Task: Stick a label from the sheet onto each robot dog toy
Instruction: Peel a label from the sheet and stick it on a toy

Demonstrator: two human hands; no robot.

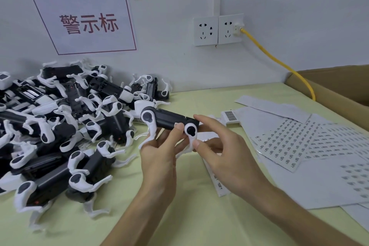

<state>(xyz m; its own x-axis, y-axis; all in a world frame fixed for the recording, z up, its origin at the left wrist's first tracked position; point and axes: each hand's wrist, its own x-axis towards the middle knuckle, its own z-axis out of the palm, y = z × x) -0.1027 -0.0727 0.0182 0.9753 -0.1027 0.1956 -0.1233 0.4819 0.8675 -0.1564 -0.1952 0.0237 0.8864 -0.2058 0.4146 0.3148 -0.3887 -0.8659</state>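
two hands (159, 158), two wall sockets (205, 31)

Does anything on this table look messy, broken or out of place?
Nothing looks broken. The toy dogs lie in a tangled heap on the left, and the label sheets overlap crookedly on the right. Both hands hold one toy.

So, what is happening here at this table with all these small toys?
A person is working on one black-and-white plastic robot dog toy, held up above the pale yellow-green table. The left hand grips it from below, and the right hand pinches it near a white leg joint. A large pile of similar toy dogs lies to the left. White paper label sheets are spread to the right, beside a brown cardboard box.
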